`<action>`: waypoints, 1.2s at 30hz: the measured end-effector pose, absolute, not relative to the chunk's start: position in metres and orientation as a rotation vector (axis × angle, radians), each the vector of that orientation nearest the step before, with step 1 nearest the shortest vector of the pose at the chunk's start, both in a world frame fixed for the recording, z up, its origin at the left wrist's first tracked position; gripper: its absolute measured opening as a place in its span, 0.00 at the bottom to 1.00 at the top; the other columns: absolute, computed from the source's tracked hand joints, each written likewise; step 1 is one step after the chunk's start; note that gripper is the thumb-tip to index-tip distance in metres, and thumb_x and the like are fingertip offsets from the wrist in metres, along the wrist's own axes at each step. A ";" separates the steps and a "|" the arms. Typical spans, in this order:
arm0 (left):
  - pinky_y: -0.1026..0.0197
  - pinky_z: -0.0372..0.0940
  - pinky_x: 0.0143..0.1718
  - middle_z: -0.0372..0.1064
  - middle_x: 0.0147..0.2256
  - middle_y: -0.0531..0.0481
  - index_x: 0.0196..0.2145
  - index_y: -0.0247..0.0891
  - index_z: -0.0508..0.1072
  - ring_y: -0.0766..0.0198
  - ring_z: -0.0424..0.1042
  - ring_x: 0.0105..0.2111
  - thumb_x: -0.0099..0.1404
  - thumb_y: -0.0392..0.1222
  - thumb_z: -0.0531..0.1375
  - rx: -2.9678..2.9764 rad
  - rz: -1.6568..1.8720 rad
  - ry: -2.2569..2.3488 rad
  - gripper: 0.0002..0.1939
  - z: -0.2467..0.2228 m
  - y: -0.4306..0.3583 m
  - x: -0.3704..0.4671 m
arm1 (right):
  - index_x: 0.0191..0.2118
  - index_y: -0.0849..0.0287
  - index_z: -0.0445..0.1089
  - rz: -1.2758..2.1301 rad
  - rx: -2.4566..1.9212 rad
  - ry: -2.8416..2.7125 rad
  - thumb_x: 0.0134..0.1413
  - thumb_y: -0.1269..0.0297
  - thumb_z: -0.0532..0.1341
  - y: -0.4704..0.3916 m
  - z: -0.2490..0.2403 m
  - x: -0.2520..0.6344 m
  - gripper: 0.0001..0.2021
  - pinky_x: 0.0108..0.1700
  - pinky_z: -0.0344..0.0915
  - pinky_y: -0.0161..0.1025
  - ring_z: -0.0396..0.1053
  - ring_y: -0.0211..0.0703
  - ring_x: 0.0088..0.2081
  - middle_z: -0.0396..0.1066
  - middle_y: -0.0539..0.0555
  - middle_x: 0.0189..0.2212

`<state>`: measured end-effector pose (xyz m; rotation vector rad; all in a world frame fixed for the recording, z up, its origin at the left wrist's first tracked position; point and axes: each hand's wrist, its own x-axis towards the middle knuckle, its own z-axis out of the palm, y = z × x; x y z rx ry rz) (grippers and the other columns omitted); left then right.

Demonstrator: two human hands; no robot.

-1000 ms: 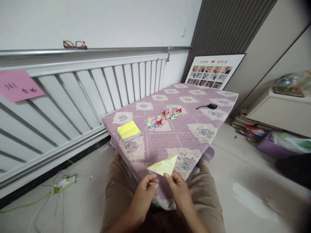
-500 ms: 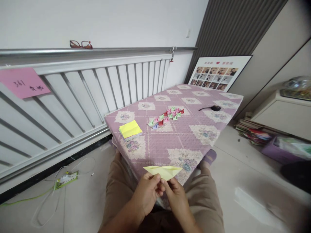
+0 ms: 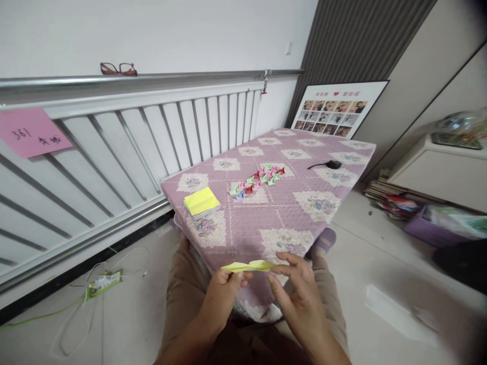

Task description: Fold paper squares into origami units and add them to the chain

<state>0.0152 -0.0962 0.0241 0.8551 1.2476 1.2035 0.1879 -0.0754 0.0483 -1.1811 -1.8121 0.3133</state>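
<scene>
A piece of folded yellow paper, long and narrow with pointed ends, is above the near edge of the cloth-covered table. My left hand pinches its lower left side between thumb and fingers. Around the right tip of the paper, my right hand has its thumb and fingers spread apart; whether a fingertip touches the paper I cannot tell. Farther off on the cloth lie several small folded paper pieces in green, pink, red and blue, grouped in rows. To their left sits a stack of square paper sheets, yellow on top.
A black object with a thin tail lies on the table's far right. Beyond the left edge runs a white radiator with glasses on the pipe above. A power strip with cables is on the floor at left.
My right hand has let go of the paper's middle and moved right, its fingers spreading. The paper has tipped to a flatter, narrower view, still in my left hand.
</scene>
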 end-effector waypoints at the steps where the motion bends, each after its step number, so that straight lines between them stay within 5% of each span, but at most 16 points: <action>1: 0.57 0.65 0.42 0.76 0.34 0.44 0.38 0.34 0.77 0.57 0.72 0.37 0.59 0.47 0.61 0.891 1.199 1.238 0.14 0.025 -0.097 0.015 | 0.36 0.51 0.72 0.272 -1.176 -1.871 0.55 0.59 0.59 -0.076 0.051 0.186 0.06 0.52 0.60 0.55 0.62 0.53 0.51 0.66 0.57 0.46; 10: 0.61 0.63 0.44 0.74 0.41 0.49 0.41 0.38 0.75 0.60 0.70 0.41 0.57 0.33 0.55 1.075 1.163 1.272 0.15 0.037 -0.102 0.013 | 0.34 0.50 0.73 0.122 -1.153 -2.102 0.54 0.65 0.59 -0.079 0.053 0.175 0.05 0.53 0.57 0.56 0.56 0.56 0.56 0.65 0.56 0.51; 16: 0.59 0.61 0.48 0.71 0.45 0.46 0.47 0.37 0.72 0.59 0.68 0.45 0.61 0.36 0.54 1.161 1.104 1.275 0.16 0.031 -0.102 0.011 | 0.35 0.49 0.73 0.278 -1.170 -2.237 0.53 0.66 0.60 -0.080 0.060 0.174 0.05 0.54 0.52 0.57 0.66 0.52 0.48 0.72 0.53 0.42; 23: 0.64 0.60 0.32 0.68 0.32 0.51 0.43 0.37 0.70 0.67 0.65 0.28 0.63 0.40 0.55 1.088 1.038 1.072 0.11 0.029 -0.097 0.007 | 0.40 0.52 0.71 1.011 -1.042 -2.165 0.60 0.59 0.57 -0.084 0.074 0.177 0.08 0.41 0.63 0.37 0.69 0.42 0.39 0.72 0.52 0.35; 30: 0.68 0.50 0.23 0.63 0.31 0.53 0.42 0.35 0.69 0.75 0.53 0.21 0.62 0.43 0.57 1.030 0.917 0.870 0.13 0.039 -0.094 -0.006 | 0.42 0.52 0.73 1.319 -1.006 -2.119 0.64 0.59 0.49 -0.081 0.093 0.185 0.15 0.40 0.64 0.35 0.69 0.40 0.36 0.73 0.50 0.34; 36: 0.68 0.48 0.23 0.61 0.29 0.55 0.45 0.34 0.69 0.76 0.51 0.20 0.62 0.44 0.58 0.979 0.866 0.826 0.15 0.034 -0.092 -0.013 | 0.43 0.50 0.71 1.352 -0.975 -2.221 0.59 0.69 0.50 -0.081 0.090 0.190 0.14 0.43 0.65 0.36 0.69 0.40 0.38 0.73 0.49 0.37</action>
